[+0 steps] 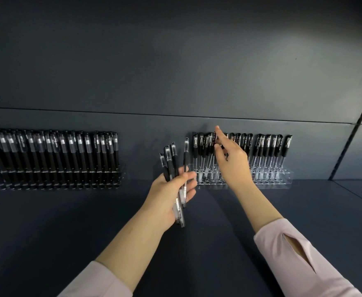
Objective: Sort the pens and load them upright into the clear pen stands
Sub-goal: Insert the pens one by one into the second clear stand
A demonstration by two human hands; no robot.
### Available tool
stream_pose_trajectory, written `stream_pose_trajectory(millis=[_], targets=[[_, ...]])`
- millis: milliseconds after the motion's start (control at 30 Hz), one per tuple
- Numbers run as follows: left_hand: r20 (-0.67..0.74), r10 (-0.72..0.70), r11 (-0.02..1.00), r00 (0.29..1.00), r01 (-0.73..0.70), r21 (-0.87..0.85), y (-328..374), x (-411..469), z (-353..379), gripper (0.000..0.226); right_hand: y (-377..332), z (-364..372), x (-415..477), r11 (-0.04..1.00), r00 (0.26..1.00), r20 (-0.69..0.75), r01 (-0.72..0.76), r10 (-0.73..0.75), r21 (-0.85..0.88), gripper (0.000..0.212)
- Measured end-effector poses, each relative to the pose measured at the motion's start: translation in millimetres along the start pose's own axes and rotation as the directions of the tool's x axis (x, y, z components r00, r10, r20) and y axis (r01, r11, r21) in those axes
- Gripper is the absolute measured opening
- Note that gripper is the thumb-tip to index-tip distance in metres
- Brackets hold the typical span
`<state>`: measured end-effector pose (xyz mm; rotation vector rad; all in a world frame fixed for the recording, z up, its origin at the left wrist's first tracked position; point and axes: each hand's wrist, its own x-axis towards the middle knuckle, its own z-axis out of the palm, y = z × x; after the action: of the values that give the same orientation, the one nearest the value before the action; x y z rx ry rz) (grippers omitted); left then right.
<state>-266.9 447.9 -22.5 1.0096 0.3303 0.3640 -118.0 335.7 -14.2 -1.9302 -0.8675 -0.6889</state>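
Note:
My left hand grips a bunch of several black pens with clear barrels, their ends fanned upward. My right hand reaches to the right clear pen stand and pinches the black cap of one pen standing among the row there, index finger stretched up. That stand holds several upright black-capped pens. A second clear stand at the left is packed with upright black pens with clear caps.
Both stands sit against a dark blue-grey back wall on a dark tabletop. A seam in the surface runs diagonally at the far right. Pale pink sleeves cover both forearms.

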Motion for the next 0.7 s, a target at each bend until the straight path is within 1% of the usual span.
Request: stream_pose_trajectory(millis=[133,267,433,533,600,700], targets=[[0.018,0.017,1.000,1.000,-0.018,0.026,2.2,-1.0,-0.7,0.015,0.1,-0.8,2.4,0.999,0.999,0.030,-0.031,0.030,0.015,0.048],[0.038,0.020,0.999,0.999,-0.021,0.040,2.5,-1.6,-0.7,0.014,2.1,-0.6,0.7,0.999,0.991,0.127,-0.036,0.036,0.000,0.049],[0.056,0.054,0.998,0.997,-0.055,0.021,1.8,0.1,-0.8,0.012,-7.3,-3.0,0.2,0.995,0.995,0.083,-0.053,0.046,0.080,0.047],[0.089,0.069,0.997,0.994,-0.071,0.018,0.2,0.5,-0.4,0.012,-16.4,-7.3,0.4,0.988,0.996,0.046,-0.082,0.077,0.134,0.039],[0.107,0.082,0.995,0.991,-0.088,0.045,-0.3,0.7,-0.5,0.013,-24.3,-11.8,1.8,0.964,0.989,0.099,-0.127,0.106,0.233,0.025],[0.142,0.093,0.988,0.985,-0.110,0.111,-0.3,-0.1,-0.3,0.015,-35.6,-15.4,1.0,0.863,0.948,0.284,-0.259,0.141,0.433,0.011]])
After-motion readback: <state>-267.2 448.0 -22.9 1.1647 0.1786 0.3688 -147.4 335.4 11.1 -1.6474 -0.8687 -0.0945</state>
